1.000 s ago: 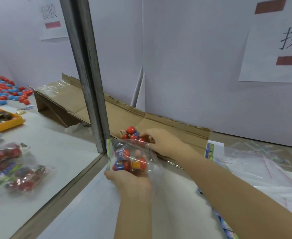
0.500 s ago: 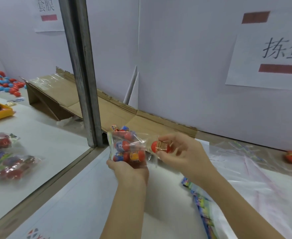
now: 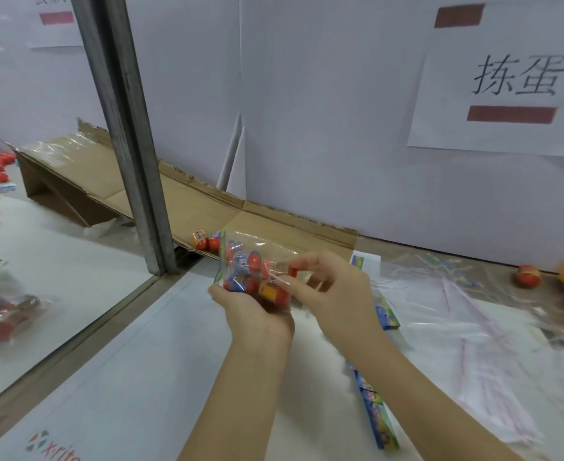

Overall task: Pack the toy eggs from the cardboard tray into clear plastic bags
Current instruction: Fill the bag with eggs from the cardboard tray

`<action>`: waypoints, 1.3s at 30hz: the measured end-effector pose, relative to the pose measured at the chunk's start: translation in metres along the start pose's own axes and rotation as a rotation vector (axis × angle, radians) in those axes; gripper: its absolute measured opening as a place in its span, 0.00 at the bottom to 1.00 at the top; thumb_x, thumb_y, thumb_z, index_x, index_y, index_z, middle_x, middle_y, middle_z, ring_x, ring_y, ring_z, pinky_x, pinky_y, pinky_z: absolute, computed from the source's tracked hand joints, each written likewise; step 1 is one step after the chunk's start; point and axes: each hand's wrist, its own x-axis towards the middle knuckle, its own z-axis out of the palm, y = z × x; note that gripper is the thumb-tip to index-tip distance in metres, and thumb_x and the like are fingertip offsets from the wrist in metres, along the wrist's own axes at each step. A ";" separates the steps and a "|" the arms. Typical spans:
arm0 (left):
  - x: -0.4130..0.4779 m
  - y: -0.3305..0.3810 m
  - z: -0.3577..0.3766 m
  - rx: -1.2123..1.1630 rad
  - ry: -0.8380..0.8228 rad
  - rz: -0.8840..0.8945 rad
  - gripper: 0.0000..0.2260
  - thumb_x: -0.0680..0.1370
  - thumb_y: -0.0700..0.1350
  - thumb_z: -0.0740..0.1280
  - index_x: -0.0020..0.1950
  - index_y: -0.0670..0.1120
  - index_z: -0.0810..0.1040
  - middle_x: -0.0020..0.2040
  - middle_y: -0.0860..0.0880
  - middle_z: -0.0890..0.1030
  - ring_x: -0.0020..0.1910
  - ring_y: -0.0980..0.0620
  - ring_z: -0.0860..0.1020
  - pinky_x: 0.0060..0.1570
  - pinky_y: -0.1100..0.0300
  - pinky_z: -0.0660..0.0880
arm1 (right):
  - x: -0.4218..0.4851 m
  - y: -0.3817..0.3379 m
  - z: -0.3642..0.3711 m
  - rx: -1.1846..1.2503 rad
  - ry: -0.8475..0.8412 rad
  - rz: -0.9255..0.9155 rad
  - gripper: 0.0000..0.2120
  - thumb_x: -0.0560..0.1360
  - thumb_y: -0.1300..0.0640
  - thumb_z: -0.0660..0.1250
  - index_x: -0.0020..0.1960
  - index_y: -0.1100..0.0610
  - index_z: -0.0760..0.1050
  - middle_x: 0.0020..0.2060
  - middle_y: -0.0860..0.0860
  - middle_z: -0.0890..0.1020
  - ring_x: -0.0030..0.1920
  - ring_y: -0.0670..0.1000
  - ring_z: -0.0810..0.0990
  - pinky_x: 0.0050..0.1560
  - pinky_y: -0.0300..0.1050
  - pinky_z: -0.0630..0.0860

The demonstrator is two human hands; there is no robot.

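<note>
Two hands meet above the white desk (image 3: 141,361): the left hand (image 3: 254,316), palm up, has its grip curled under a clear plastic bag (image 3: 264,242) packed with red and blue toy eggs (image 3: 249,261), while the right hand (image 3: 335,289), wrist bent inward, has its grip pinched on a red egg (image 3: 292,271) at the bag's open side. Two more eggs (image 3: 206,241) lie just behind the bag at the low end of the cardboard tray (image 3: 274,224), beside the metal post (image 3: 131,128); a loose egg (image 3: 527,276) sits well apart to the right by the wall, with empty bags (image 3: 457,327) spread near the right forearm.
</note>
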 end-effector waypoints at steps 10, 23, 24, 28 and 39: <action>0.005 -0.004 -0.001 0.140 -0.102 0.027 0.28 0.73 0.67 0.65 0.64 0.48 0.77 0.59 0.42 0.82 0.59 0.41 0.80 0.62 0.40 0.75 | -0.006 0.001 0.008 0.009 0.027 -0.048 0.11 0.72 0.62 0.72 0.46 0.45 0.82 0.40 0.36 0.82 0.35 0.40 0.77 0.37 0.30 0.71; 0.003 -0.008 -0.003 0.149 -0.171 0.068 0.34 0.67 0.62 0.71 0.67 0.44 0.75 0.60 0.41 0.82 0.57 0.40 0.81 0.57 0.42 0.78 | -0.007 0.002 0.015 0.040 0.069 0.048 0.18 0.69 0.56 0.75 0.43 0.31 0.76 0.40 0.36 0.82 0.44 0.43 0.77 0.51 0.43 0.75; 0.003 -0.008 -0.003 0.141 -0.165 0.065 0.34 0.66 0.62 0.71 0.67 0.44 0.75 0.60 0.41 0.82 0.57 0.40 0.81 0.59 0.41 0.76 | -0.007 0.002 0.015 0.028 0.069 0.044 0.17 0.69 0.55 0.75 0.43 0.32 0.77 0.39 0.37 0.81 0.43 0.41 0.76 0.50 0.41 0.74; 0.006 -0.001 -0.002 0.104 -0.104 0.107 0.28 0.71 0.62 0.70 0.65 0.47 0.77 0.57 0.44 0.83 0.53 0.45 0.83 0.55 0.48 0.80 | -0.008 0.000 0.012 0.099 0.121 0.048 0.09 0.71 0.56 0.73 0.44 0.43 0.77 0.40 0.37 0.81 0.37 0.40 0.76 0.39 0.31 0.71; 0.012 0.019 -0.002 0.009 0.024 0.069 0.18 0.72 0.64 0.69 0.49 0.51 0.79 0.55 0.48 0.84 0.54 0.50 0.83 0.46 0.60 0.82 | 0.011 -0.021 -0.017 0.682 0.190 0.146 0.05 0.74 0.65 0.64 0.45 0.57 0.77 0.31 0.45 0.80 0.30 0.42 0.76 0.33 0.37 0.72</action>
